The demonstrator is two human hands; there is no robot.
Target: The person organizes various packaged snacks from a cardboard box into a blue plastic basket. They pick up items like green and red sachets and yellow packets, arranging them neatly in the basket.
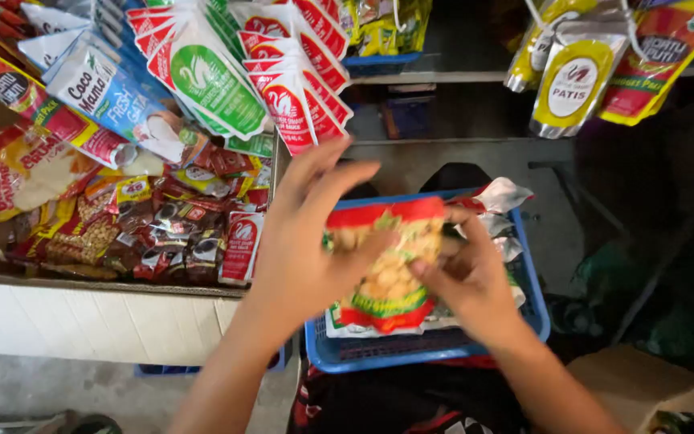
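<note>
Down at the bottom of the view both forearms come up from the near edge, with a brown cardboard box (632,386) off at the lower right. Just past that, the left hand (307,241) and the right hand (467,281) are both on one snack packet (387,269), a clear bag with red top and bottom bands, a green strip, and pale round pieces inside. Left hand sits on its left edge with the fingers mostly stretched out and fanned upward, thumb side against the plastic (so more steadying than a tight grab). Right hand pinches the packet's right side, fingers curled in around it.

That packet is held right above a blue plastic basket (536,313), which has more flat packets and some silvery-white wrappers (500,197) in it.

Left of the hands there's an open cardboard carton (90,317) with a pale front wall, stuffed with small dark and red sachets (178,241) and a yellow-red bag (18,173).

Further back, strips of hanging pouches: blue-and-white ones (114,92), white-and-green (206,76), red-and-white (299,92). Up at the top right hang a silver-and-yellow pouch (568,80) and a red-yellow one (656,56), in front of a dim shelf (435,78).
</note>
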